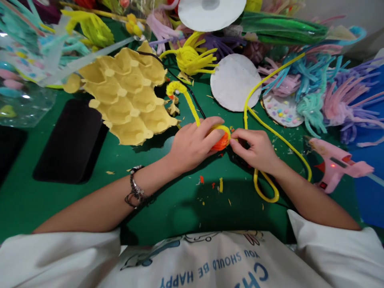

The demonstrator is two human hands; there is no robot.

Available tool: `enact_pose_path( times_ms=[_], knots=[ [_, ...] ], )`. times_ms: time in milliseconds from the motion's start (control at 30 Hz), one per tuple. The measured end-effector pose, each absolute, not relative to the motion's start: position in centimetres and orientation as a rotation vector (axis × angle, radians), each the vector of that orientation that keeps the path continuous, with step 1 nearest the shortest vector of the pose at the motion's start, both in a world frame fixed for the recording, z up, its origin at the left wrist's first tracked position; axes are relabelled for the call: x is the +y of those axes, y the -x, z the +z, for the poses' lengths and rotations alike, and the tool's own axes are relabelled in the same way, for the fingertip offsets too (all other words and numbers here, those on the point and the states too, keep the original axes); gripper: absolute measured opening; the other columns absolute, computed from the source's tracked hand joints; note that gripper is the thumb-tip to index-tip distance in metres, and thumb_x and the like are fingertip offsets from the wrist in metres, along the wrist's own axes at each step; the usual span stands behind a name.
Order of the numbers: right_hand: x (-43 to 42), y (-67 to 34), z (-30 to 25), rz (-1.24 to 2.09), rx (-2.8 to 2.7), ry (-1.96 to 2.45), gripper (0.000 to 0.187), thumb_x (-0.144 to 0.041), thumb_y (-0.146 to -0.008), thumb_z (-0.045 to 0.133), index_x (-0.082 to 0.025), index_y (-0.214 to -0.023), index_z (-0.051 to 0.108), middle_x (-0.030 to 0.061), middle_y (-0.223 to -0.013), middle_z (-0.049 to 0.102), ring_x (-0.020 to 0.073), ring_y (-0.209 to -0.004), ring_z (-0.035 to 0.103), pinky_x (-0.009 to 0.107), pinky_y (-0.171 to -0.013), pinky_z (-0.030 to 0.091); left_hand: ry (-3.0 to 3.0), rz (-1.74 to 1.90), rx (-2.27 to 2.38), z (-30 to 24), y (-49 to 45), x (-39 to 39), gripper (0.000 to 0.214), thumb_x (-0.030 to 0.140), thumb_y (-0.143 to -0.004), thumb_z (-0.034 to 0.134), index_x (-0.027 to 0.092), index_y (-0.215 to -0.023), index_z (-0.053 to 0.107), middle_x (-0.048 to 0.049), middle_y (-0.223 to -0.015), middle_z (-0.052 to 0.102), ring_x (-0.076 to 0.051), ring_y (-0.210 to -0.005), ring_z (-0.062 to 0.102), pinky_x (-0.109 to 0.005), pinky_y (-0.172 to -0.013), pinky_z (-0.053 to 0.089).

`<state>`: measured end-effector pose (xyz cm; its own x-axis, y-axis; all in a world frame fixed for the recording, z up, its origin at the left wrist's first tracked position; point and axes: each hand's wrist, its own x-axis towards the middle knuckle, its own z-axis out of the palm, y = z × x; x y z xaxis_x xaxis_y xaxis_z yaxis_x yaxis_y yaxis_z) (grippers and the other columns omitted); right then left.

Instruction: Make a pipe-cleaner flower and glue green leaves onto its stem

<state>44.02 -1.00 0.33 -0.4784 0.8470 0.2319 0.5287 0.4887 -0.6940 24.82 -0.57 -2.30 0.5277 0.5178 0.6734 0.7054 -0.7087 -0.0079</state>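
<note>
My left hand (192, 144) is closed round a small orange and yellow pipe-cleaner figure (222, 138) on the green table (180, 204). A yellow neck with a small head (175, 89) rises from the figure toward the egg tray. My right hand (258, 150) pinches a long yellow pipe cleaner (271, 132) right against the figure's side. The loose length of that pipe cleaner loops away to the right and back under my right wrist.
A yellow egg tray (129, 96) lies left of the figure. A pink glue gun (339, 166) rests at the right. Two white discs (232, 82) and heaps of coloured pipe cleaners (318, 88) fill the far side. A black pad (70, 140) sits at the left.
</note>
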Motion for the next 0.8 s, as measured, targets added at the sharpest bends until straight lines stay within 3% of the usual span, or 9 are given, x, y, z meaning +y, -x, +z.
enact_pose_path(
  times_ms=[167, 267, 333, 433, 567, 800],
  knots=[
    [-1.0, -44.0, 1.0, 1.371, -1.853, 1.214, 0.023, -0.026, -0.085, 0.048, -0.019, -0.063, 0.046, -0.0069, -0.05, 0.046, 0.0053, -0.039, 0.038, 0.019, -0.039, 0.028, 2.486, -0.992, -1.019, -2.4, -24.9, -0.6, 0.022, 0.04, -0.089, 0.051, 0.02, -0.095, 0.049, -0.0057, -0.101, 0.067, -0.014, -0.073, 0.059, -0.024, -0.055, 0.037],
    [-1.2, -44.0, 1.2, 1.532, -1.77, 1.226, 0.028, -0.029, -0.087, 0.044, -0.02, -0.061, 0.041, -0.0072, -0.047, 0.043, 0.0057, -0.036, 0.037, 0.02, -0.036, 0.026, 2.538, -1.067, -1.025, -2.7, -24.7, -0.5, 0.023, 0.039, -0.088, 0.053, 0.021, -0.099, 0.048, -0.0058, -0.105, 0.064, -0.014, -0.078, 0.06, -0.024, -0.058, 0.039],
    [-1.2, -44.1, 1.2, 1.353, -1.892, 1.225, 0.029, -0.031, -0.089, 0.043, -0.02, -0.062, 0.042, -0.0063, -0.048, 0.045, 0.0063, -0.038, 0.04, 0.02, -0.04, 0.03, 2.651, -1.13, -1.068, -2.8, -24.6, -0.3, 0.025, 0.039, -0.086, 0.055, 0.021, -0.102, 0.048, -0.0063, -0.108, 0.062, -0.015, -0.085, 0.06, -0.025, -0.063, 0.043],
    [-0.8, -44.5, 0.6, 0.705, -2.214, 1.157, 0.015, -0.032, -0.087, 0.05, -0.019, -0.08, 0.054, -0.0034, -0.059, 0.054, 0.0088, -0.049, 0.048, 0.022, -0.05, 0.035, 2.835, -1.194, -1.172, -2.9, -24.4, -0.1, 0.028, 0.036, -0.083, 0.059, 0.019, -0.103, 0.048, -0.0069, -0.11, 0.06, -0.017, -0.094, 0.061, -0.027, -0.071, 0.047],
    [-0.1, -45.3, 0.0, -0.019, -2.519, 0.906, 0.016, -0.029, -0.09, 0.047, -0.019, -0.095, 0.059, 0.0021, -0.072, 0.062, 0.0135, -0.063, 0.055, 0.027, -0.057, 0.036, 2.937, -1.235, -1.281, -2.7, -24.4, 0.0, 0.031, 0.03, -0.077, 0.064, 0.019, -0.101, 0.048, -0.0068, -0.109, 0.06, -0.019, -0.098, 0.06, -0.028, -0.077, 0.048],
    [0.0, -45.7, 0.7, -0.322, -2.615, 0.746, 0.022, -0.013, -0.092, 0.041, -0.023, -0.091, 0.062, 0.0002, -0.067, 0.059, 0.0119, -0.061, 0.049, 0.028, -0.055, 0.029, 3.012, -1.22, -1.31, -2.6, -24.4, 0.0, 0.032, 0.028, -0.076, 0.065, 0.018, -0.102, 0.05, -0.0075, -0.109, 0.06, -0.02, -0.1, 0.06, -0.031, -0.08, 0.048]
  ],
)
